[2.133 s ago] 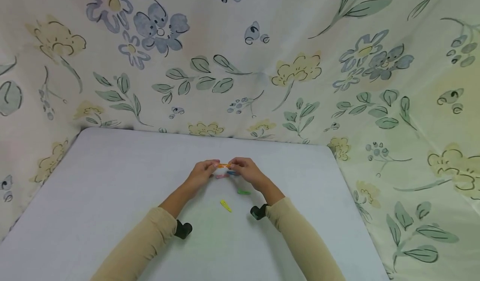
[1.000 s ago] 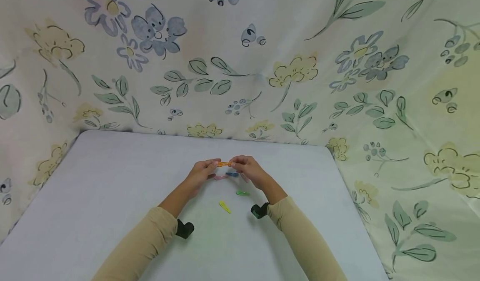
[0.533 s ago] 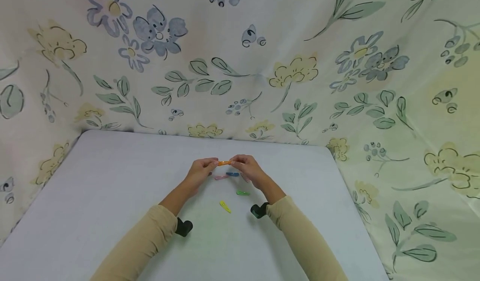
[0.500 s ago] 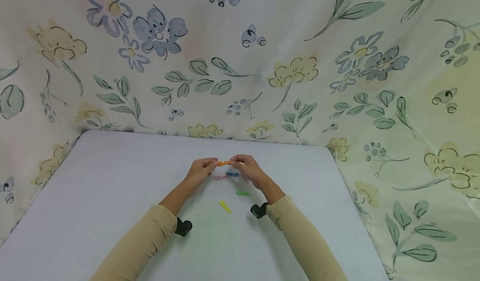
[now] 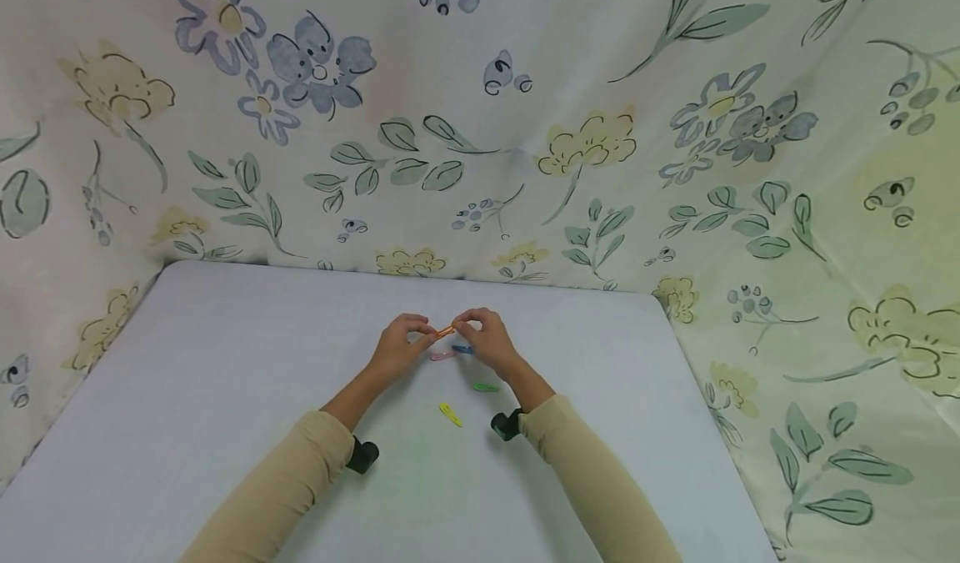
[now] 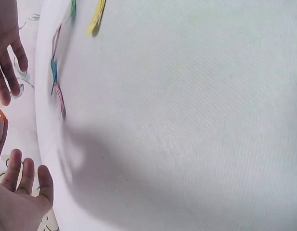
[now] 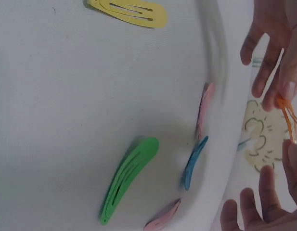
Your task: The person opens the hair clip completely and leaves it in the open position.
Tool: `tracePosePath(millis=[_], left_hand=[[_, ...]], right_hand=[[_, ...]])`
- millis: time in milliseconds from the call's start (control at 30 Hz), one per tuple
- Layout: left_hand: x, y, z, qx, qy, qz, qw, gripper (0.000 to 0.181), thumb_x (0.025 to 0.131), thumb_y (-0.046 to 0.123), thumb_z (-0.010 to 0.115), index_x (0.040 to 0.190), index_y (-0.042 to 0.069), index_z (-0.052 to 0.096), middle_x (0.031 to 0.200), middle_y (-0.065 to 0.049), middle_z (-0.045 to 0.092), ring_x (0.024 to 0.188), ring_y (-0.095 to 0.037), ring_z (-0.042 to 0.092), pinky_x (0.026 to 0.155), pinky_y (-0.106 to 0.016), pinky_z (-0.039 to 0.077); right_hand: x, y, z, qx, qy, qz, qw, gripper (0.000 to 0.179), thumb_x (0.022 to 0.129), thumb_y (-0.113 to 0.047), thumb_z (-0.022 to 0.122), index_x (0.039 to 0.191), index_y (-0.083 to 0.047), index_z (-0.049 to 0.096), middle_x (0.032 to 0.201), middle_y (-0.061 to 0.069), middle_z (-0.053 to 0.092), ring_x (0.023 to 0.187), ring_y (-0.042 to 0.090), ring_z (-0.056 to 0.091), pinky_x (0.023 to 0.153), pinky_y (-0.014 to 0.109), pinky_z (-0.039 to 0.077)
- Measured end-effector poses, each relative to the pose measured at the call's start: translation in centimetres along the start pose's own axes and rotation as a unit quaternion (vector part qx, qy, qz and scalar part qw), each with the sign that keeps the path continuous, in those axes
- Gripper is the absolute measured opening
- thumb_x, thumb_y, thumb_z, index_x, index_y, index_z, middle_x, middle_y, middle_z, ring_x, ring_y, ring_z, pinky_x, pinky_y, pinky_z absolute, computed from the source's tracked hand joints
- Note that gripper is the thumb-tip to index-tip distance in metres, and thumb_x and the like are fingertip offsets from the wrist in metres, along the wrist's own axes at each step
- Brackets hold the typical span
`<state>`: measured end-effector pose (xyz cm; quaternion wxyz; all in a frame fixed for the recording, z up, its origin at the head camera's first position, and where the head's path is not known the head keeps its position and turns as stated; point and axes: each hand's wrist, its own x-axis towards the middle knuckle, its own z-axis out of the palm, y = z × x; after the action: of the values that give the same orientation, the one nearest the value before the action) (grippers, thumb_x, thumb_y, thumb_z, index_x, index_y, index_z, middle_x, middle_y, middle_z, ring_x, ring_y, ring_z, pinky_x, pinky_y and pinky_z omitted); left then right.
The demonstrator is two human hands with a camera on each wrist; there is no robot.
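Note:
Above the middle of the white table [image 5: 187, 363], both hands pinch a small orange hair clip [image 5: 446, 330], one at each end. My left hand [image 5: 420, 334] has its left end and my right hand [image 5: 468, 329] its right end. The clip is held slanted, off the table. In the right wrist view the orange hair clip [image 7: 288, 118] shows two thin prongs between fingertips. On the table under the hands lie a pink clip [image 5: 442, 354] and a blue clip [image 5: 463, 349].
A green clip [image 5: 486, 387] and a yellow clip [image 5: 451, 414] lie nearer to me. The right wrist view also shows a second pink clip [image 7: 162, 220] beside the green clip [image 7: 129, 178]. Flowered cloth [image 5: 525, 129] hangs behind and beside the table.
The hands have drawn closer together, the right one shifting left. The orange clip, level before, now slants. The clips on the table have not moved.

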<state>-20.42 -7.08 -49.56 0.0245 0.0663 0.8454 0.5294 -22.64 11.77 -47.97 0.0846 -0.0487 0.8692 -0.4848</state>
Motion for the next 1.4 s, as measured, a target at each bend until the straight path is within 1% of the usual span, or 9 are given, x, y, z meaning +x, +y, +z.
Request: tracePosePath(millis=[133, 233, 500, 733, 933, 1033, 1167, 1267, 1400], left_hand=[[0.0, -0.6, 0.0, 0.023, 0.013, 0.013, 0.9996, 0.015, 0.094, 0.011, 0.068, 0.100, -0.003, 0.074, 0.130, -0.020, 0.058, 0.128, -0.038, 0.049, 0.109, -0.054, 0.036], [0.0, -1.1, -0.1, 0.036, 0.018, 0.007, 0.9992, 0.015, 0.093, 0.011, 0.069, 0.099, -0.002, 0.074, 0.129, -0.021, 0.058, 0.127, -0.038, 0.049, 0.110, -0.054, 0.034], [-0.2, -2.4, -1.0, 0.070, 0.018, 0.002, 0.9974, 0.013, 0.092, 0.008, 0.069, 0.098, -0.001, 0.075, 0.129, -0.023, 0.058, 0.127, -0.040, 0.050, 0.109, -0.054, 0.035], [-0.5, -3.0, -1.5, 0.099, -0.010, 0.028, 0.9947, 0.009, 0.089, 0.005, 0.070, 0.092, -0.001, 0.075, 0.124, -0.025, 0.060, 0.122, -0.044, 0.052, 0.106, -0.057, 0.036], [-0.7, -3.2, -1.8, 0.124, -0.044, 0.045, 0.9902, 0.007, 0.089, 0.008, 0.072, 0.089, 0.004, 0.077, 0.124, -0.023, 0.061, 0.121, -0.043, 0.053, 0.105, -0.057, 0.038], [-0.7, -3.4, -2.0, 0.134, -0.060, 0.060, 0.9874, 0.007, 0.088, 0.009, 0.072, 0.088, 0.005, 0.078, 0.124, -0.023, 0.061, 0.121, -0.043, 0.053, 0.105, -0.058, 0.038], [-0.7, -3.5, -2.1, 0.140, -0.077, 0.066, 0.9850, 0.008, 0.087, 0.011, 0.072, 0.087, 0.006, 0.079, 0.125, -0.021, 0.062, 0.124, -0.044, 0.050, 0.107, -0.059, 0.035], [-0.7, -3.6, -2.1, 0.142, -0.082, 0.061, 0.9846, 0.009, 0.087, 0.013, 0.073, 0.089, 0.008, 0.080, 0.128, -0.020, 0.062, 0.127, -0.044, 0.048, 0.109, -0.058, 0.033], [-0.8, -3.7, -1.9, 0.139, -0.073, 0.062, 0.9856, 0.010, 0.087, 0.014, 0.073, 0.092, 0.008, 0.080, 0.127, -0.020, 0.062, 0.126, -0.044, 0.048, 0.108, -0.059, 0.034]], right_hand=[[-0.1, 0.1, 0.7, -0.059, 0.018, -0.048, 0.9970, 0.015, 0.100, -0.016, 0.060, 0.101, -0.009, 0.073, 0.117, 0.009, 0.063, 0.122, 0.028, 0.052, 0.106, 0.048, 0.039], [-0.1, 0.3, 1.3, -0.102, 0.027, -0.085, 0.9908, 0.012, 0.099, -0.013, 0.062, 0.098, -0.009, 0.074, 0.111, 0.008, 0.066, 0.118, 0.027, 0.055, 0.105, 0.046, 0.041], [-0.4, 0.7, 2.5, -0.166, 0.011, -0.130, 0.9774, 0.009, 0.094, -0.011, 0.068, 0.093, -0.009, 0.076, 0.106, 0.007, 0.068, 0.113, 0.027, 0.057, 0.101, 0.048, 0.042], [-0.6, 0.8, 2.9, -0.178, -0.013, -0.115, 0.9772, 0.007, 0.091, -0.016, 0.073, 0.092, -0.010, 0.078, 0.109, 0.007, 0.067, 0.115, 0.027, 0.054, 0.102, 0.049, 0.041], [-0.7, 1.3, 2.9, -0.225, -0.027, -0.136, 0.9645, 0.010, 0.091, -0.023, 0.074, 0.091, -0.015, 0.079, 0.112, 0.007, 0.064, 0.115, 0.027, 0.053, 0.100, 0.052, 0.042], [-0.9, 1.3, 2.7, -0.241, -0.035, -0.153, 0.9578, 0.009, 0.092, -0.019, 0.072, 0.091, -0.015, 0.080, 0.113, 0.008, 0.065, 0.115, 0.029, 0.054, 0.098, 0.054, 0.043], [-1.2, 1.3, 2.5, -0.249, -0.054, -0.154, 0.9546, 0.011, 0.093, -0.014, 0.069, 0.094, -0.016, 0.080, 0.116, 0.008, 0.065, 0.120, 0.029, 0.052, 0.101, 0.056, 0.042], [-1.3, 1.4, 2.3, -0.254, -0.062, -0.151, 0.9535, 0.013, 0.094, -0.016, 0.067, 0.098, -0.017, 0.079, 0.118, 0.007, 0.064, 0.123, 0.028, 0.050, 0.103, 0.055, 0.040], [-1.3, 1.8, 1.8, -0.258, -0.057, -0.151, 0.9525, 0.014, 0.095, -0.017, 0.067, 0.103, -0.015, 0.078, 0.123, 0.008, 0.063, 0.128, 0.030, 0.049, 0.106, 0.056, 0.038]])
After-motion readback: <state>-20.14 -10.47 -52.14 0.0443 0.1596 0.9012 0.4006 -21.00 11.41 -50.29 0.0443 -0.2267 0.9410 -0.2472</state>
